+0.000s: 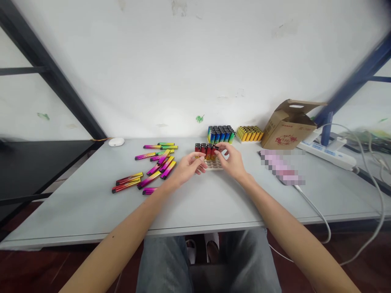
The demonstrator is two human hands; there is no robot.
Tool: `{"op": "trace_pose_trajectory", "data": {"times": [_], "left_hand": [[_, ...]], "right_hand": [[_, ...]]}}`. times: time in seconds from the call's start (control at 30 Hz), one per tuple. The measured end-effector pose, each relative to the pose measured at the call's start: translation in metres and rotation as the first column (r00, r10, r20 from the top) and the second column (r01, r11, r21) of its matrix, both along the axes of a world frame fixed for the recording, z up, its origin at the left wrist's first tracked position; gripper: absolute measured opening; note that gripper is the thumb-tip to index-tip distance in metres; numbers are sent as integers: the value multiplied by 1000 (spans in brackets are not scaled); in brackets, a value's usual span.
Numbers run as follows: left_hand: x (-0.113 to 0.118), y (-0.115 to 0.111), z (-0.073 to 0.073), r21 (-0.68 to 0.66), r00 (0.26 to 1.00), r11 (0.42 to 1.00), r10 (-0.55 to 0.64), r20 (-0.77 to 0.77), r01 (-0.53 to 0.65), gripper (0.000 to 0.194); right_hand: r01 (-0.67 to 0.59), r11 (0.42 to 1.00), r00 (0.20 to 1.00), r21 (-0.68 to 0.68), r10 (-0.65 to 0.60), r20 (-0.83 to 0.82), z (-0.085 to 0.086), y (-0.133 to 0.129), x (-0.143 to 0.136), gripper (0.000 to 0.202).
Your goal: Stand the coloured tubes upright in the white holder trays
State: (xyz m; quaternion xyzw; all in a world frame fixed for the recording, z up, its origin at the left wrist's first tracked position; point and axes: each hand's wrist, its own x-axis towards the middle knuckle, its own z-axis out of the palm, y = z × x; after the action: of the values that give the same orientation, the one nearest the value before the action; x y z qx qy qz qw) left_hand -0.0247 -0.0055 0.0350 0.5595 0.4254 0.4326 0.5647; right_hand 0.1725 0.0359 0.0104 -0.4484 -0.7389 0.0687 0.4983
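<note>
A pale tray [214,166] with round holes sits in front of me, and several red-and-gold lighters [208,151] with black tops stand upright in its back part. My right hand [229,159] pinches the rightmost of these lighters between thumb and fingers. At the tray's left front edge, my left hand [190,166] has its fingers loosely curved and apart, with nothing visible in them. Loose lighters [149,180] in purple-gold, red-gold and green-gold lie scattered on the table to the left.
Behind the tray stand a block of blue-green lighters [220,134] and a tray of yellow ones [250,133]. An open cardboard box [285,130], a blurred-out phone [281,167] on a cable and a power strip [328,154] occupy the right. A white case [116,142] lies back left.
</note>
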Motion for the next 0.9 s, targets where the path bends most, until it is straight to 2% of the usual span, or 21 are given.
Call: {"op": "trace_pose_trajectory", "data": {"times": [0.4, 0.7, 0.9], "left_hand": [[0, -1, 0, 31, 999, 999, -4, -50, 6, 32], [0, 6, -7, 50, 998, 999, 12, -68, -9, 27], [-1, 6, -7, 77, 996, 997, 4, -87, 3, 26]], "right_hand": [[23, 1000, 1000, -6, -23, -19, 0, 1, 0, 20], [-14, 1000, 1000, -14, 14, -8, -5, 4, 2, 23], [58, 996, 995, 63, -63, 79, -4, 3, 3, 19]]}}
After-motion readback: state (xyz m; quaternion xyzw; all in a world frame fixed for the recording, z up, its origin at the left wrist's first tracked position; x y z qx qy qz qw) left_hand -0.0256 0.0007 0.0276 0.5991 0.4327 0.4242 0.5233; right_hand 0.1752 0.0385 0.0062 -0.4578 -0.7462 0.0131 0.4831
